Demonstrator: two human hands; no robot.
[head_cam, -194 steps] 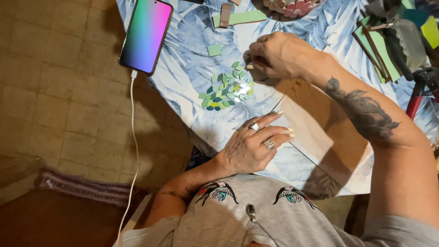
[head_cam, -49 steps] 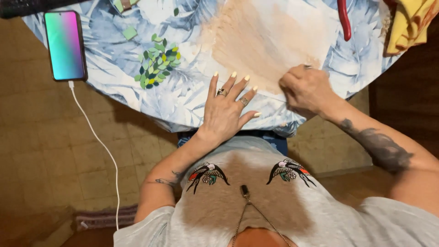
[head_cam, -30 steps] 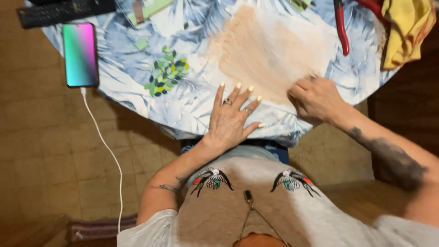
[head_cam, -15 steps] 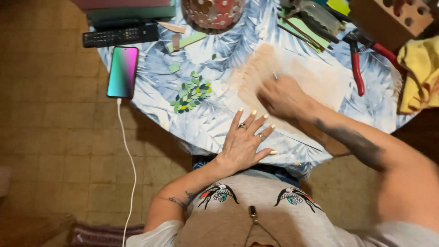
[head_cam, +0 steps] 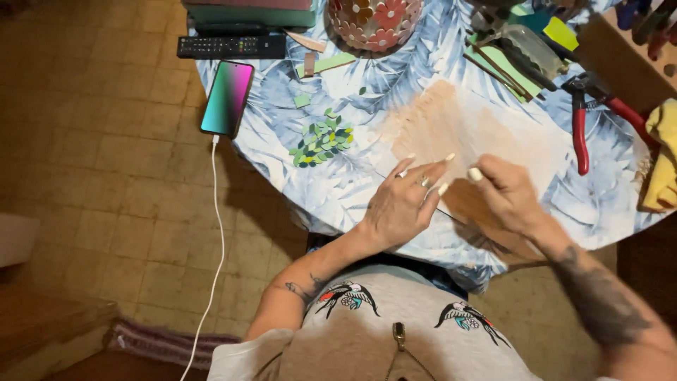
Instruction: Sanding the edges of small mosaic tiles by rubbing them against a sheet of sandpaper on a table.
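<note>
nearest the camera, the left hand (head_cam: 405, 203) lies flat with fingers spread on the near edge of a tan, see-through sheet (head_cam: 486, 134), pressing it to the table (head_cam: 338, 190) and gripping nothing. just at its 3 o'clock the right hand (head_cam: 509, 194) is loosely curled with its fingertips on the same sheet; whether it pinches a small tool or only the sheet edge cannot be told. a thin straight line runs under both hands across the sheet, perhaps a score or an edge.

the sheet looks like a thin pane of tinted glass, flat, pale brown, with the leaf-print cloth showing through. it is whole, so by my reading the cutting of this piece is at an early stage.

at 10 o'clock from the left hand a cluster of small leaf-shaped pieces (head_cam: 321, 143) in greens and yellow lies gathered, which suggests one batch of small cuts is already made. beyond it, at 11 o'clock, a phone (head_cam: 227, 97) with a bright screen rests at the table edge, its white cable (head_cam: 215, 233) hanging to the tiled floor.

at 1 o'clock from the right hand, red-handled pliers (head_cam: 580, 130) lie just past the sheet. farthest off are a remote control (head_cam: 231, 46) at 11 o'clock and a flower-patterned mosaic bowl (head_cam: 374, 17) at 12 o'clock.
</note>
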